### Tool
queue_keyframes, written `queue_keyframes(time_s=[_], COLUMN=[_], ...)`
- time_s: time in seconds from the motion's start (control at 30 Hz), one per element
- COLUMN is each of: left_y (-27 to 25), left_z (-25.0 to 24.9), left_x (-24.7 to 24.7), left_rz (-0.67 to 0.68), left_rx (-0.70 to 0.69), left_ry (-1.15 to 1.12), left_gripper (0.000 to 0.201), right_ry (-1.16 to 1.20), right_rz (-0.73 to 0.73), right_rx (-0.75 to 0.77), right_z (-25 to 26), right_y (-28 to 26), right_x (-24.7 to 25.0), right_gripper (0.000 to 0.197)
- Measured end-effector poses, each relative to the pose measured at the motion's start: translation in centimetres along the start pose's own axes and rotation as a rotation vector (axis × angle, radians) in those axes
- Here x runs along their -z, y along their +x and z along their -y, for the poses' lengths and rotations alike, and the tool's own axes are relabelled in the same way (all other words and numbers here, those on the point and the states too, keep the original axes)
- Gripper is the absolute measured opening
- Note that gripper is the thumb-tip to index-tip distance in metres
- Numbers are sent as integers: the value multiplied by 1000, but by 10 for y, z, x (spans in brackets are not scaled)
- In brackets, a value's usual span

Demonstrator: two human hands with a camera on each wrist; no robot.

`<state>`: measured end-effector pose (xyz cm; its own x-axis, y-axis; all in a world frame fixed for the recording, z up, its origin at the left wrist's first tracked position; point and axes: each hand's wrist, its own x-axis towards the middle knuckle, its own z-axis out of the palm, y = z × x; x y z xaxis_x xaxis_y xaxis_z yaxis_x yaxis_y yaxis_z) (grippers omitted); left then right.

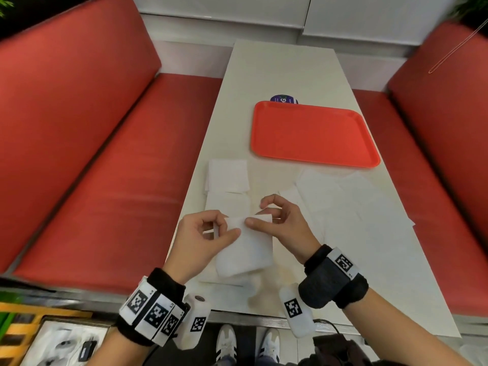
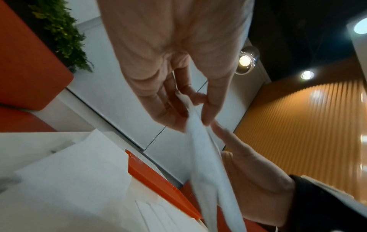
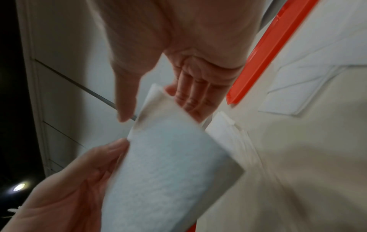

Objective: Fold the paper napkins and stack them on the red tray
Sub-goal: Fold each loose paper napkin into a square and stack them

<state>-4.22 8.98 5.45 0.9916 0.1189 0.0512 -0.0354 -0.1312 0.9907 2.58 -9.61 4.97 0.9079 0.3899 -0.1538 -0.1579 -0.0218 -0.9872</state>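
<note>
Both hands hold one white paper napkin [image 1: 245, 249] above the near end of the table. My left hand [image 1: 208, 233] pinches its upper left corner between thumb and fingers. My right hand [image 1: 274, 220] pinches the upper right edge, thumb on the front face. The napkin [image 3: 168, 164] hangs folded over, its lower part bulging toward me; it shows edge-on as a thin strip, the napkin [image 2: 206, 172], in the left wrist view. The red tray [image 1: 314, 133] lies bare further up the table, to the right.
Folded white napkins [image 1: 228, 175] sit left of the hands; flat unfolded napkins [image 1: 351, 196] spread to the right, below the tray. A purple round sticker [image 1: 284, 99] peeks from behind the tray. Red bench seats [image 1: 118, 167] flank the narrow white table [image 1: 280, 70].
</note>
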Motion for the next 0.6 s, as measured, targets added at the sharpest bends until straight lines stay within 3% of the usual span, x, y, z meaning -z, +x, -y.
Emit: queue_keyframes(time_s=[0.2, 0.3, 0.4, 0.5, 0.6], left_y=[1, 1, -7, -21, -26], left_z=[4, 15, 29, 42, 51], left_x=[5, 15, 20, 20, 22], left_rz=[-63, -116, -51, 77, 37], left_rx=[23, 87, 192, 298, 311], left_ry=[58, 47, 92, 189, 259], left_gripper=[28, 21, 13, 21, 28], right_ry=[-27, -35, -58, -122, -172], right_rz=[20, 42, 51, 56, 64], right_rx=[7, -76, -159, -202, -196], right_z=[-4, -11, -27, -48, -59], right_y=[2, -1, -10, -16, -17], right_x=[-5, 2, 1, -2, -4], right_gripper=[17, 31, 43, 34, 17])
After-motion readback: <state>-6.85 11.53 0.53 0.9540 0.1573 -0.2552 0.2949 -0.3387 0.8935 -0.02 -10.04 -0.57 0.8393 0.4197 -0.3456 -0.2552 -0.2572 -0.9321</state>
